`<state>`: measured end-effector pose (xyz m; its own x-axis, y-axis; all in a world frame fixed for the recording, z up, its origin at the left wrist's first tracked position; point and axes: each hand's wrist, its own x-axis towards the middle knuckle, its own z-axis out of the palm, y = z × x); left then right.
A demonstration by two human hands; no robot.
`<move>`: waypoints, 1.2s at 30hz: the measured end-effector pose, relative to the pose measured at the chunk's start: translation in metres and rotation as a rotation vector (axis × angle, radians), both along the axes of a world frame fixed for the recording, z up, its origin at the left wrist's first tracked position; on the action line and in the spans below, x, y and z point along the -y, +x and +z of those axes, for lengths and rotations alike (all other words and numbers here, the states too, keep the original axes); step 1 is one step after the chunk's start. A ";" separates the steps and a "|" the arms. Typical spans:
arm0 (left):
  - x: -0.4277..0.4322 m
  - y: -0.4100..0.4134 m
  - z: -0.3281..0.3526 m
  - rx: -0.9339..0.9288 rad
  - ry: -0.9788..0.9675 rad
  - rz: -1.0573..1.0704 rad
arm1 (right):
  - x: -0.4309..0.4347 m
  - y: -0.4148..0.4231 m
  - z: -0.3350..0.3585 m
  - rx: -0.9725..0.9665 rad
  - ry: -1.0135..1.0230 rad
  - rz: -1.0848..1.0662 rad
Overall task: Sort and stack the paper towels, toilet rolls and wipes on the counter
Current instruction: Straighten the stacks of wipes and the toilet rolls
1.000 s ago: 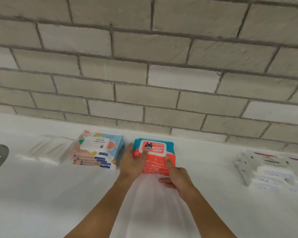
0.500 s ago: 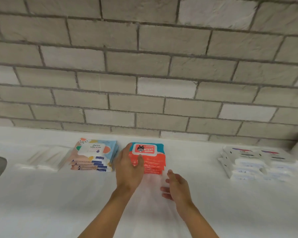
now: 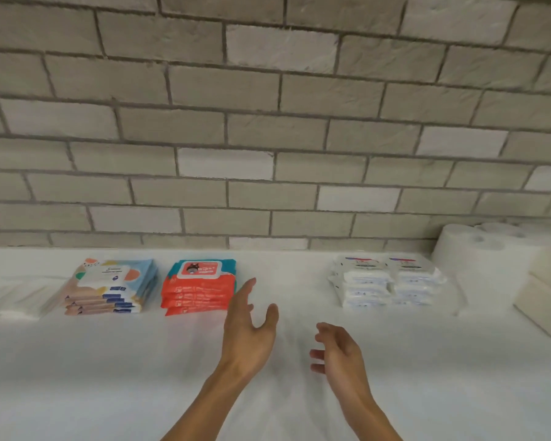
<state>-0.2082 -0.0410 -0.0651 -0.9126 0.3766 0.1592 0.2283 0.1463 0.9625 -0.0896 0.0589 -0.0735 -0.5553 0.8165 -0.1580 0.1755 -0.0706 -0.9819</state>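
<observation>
Left hand (image 3: pixel 248 335) and right hand (image 3: pixel 337 351) are held empty; the seemingly uneven white wipe packs (image 3: pixel 385 281) are best squared two-handed.

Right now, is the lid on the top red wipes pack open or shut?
Shut: the white lid lies flat on the top red wipes pack, with no flap raised.

A brick wall (image 3: pixel 268 122), grey-beige with a few whiter bricks, fills the upper half.

left hand (image 3: pixel 248 337): fingers straight, empty | right hand (image 3: pixel 339 351): loosely curled, empty
</observation>
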 end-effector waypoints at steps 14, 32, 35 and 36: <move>-0.133 0.052 0.017 0.241 -0.063 -0.087 | -0.154 0.044 0.001 0.028 -0.387 -0.087; -0.271 0.006 0.010 0.433 -0.191 -0.044 | -0.242 0.008 -0.013 -0.175 -0.820 -0.108; -0.287 -0.007 0.004 0.464 -0.211 -0.048 | -0.247 -0.005 -0.013 -0.176 -0.817 -0.095; -0.289 -0.009 0.002 0.468 -0.222 -0.045 | -0.247 -0.010 -0.013 -0.170 -0.803 -0.095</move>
<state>-0.2172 0.2482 -0.0629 -0.8491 0.3950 -0.3507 -0.2087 0.3590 0.9097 -0.0994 0.3062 -0.0869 -0.5581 0.5354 -0.6339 -0.0130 -0.7695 -0.6385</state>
